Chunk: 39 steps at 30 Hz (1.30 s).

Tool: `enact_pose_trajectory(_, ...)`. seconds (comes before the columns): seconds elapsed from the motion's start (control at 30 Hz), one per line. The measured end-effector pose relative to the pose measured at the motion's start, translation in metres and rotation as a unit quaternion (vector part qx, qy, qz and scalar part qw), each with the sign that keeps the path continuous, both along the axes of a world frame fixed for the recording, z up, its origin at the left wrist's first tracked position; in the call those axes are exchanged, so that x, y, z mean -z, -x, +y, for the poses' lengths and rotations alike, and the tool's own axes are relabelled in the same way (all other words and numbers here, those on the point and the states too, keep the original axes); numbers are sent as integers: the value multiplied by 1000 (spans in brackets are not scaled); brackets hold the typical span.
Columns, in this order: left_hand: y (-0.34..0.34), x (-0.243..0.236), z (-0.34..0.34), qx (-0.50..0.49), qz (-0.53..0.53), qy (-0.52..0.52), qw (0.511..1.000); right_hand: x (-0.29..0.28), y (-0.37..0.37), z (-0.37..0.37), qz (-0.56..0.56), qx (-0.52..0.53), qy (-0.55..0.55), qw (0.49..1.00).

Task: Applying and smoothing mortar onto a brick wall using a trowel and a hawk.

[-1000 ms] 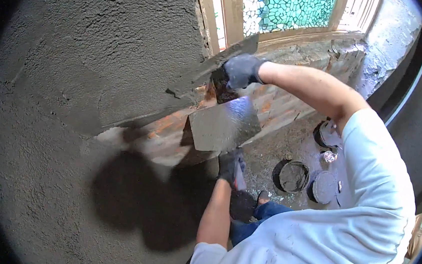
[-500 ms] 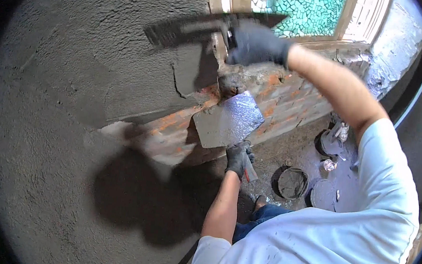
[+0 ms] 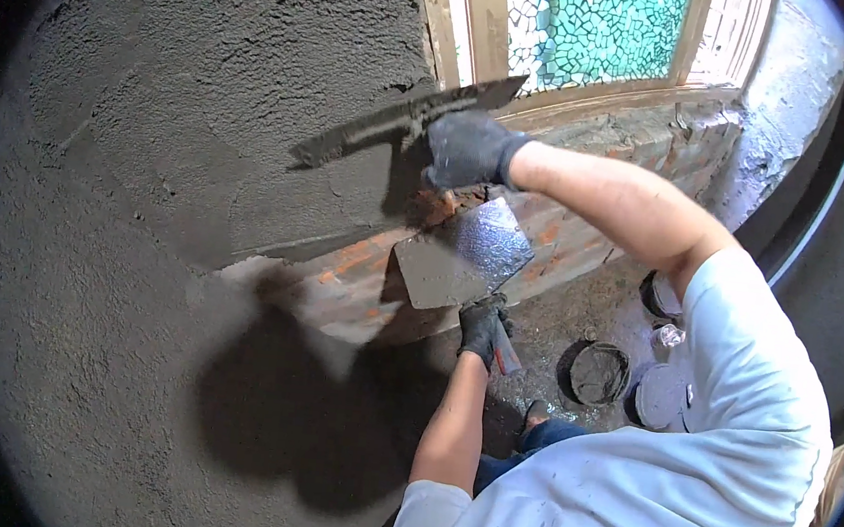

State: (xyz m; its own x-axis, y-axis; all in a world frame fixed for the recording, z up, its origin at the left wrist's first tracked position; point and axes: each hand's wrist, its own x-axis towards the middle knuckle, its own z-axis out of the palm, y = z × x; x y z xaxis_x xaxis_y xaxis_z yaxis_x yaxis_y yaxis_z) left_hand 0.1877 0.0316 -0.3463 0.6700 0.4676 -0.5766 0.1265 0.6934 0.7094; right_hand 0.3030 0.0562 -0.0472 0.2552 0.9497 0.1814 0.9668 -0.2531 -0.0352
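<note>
My right hand (image 3: 472, 151), in a dark glove, is closed on the handle of a long plastering trowel (image 3: 358, 135). The trowel's narrow blade slants along the grey plastered wall (image 3: 226, 96) beside the window frame; whether its whole edge touches cannot be told. Lower down, my gloved left hand (image 3: 482, 327) grips a wide-bladed trowel (image 3: 462, 259), its grey-and-red handle sticking out below the fist. That broad, flat blade is wet and shiny on its right half. It is held in front of a strip of bare brick (image 3: 347, 262) under the plaster's edge.
A window (image 3: 603, 28) with green mosaic-patterned glass is set in a wooden frame at the top. On the floor to the right stand a dark bucket (image 3: 600, 373) and a pale round container (image 3: 659, 396). A curved pale strip (image 3: 815, 223) runs at the far right.
My right hand has moved down and left with the long trowel, from across the window frame's corner to the wall. My left hand and the wide-bladed trowel have shifted slightly down and right in view.
</note>
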Motion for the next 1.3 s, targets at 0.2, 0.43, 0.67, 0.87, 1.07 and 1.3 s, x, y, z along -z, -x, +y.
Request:
enact_pose_trajectory(0.2,-1,-16,-6,18,8,-11,1000,-68,-9,-1,-114,5,-94,989)
enact_pose_trajectory(0.43,1,-7,-1,6,-8,-9,1000,-47,2,-27,-121,1,-152,981)
enact_pose_trajectory(0.67,6,-14,-6,47,-5,25,999,170,-14,-103,96,18,75,992)
enact_pose_trajectory(0.87,11,18,-18,27,53,-25,998,169,-128,-123,103,133,-55,984)
enact_pose_trajectory(1.07,-16,20,-16,20,71,-20,997,128,-163,-71,74,114,72,988)
enact_pose_trajectory(1.3,-16,21,-13,41,82,-11,996,127,-148,-78,63,75,222,970)
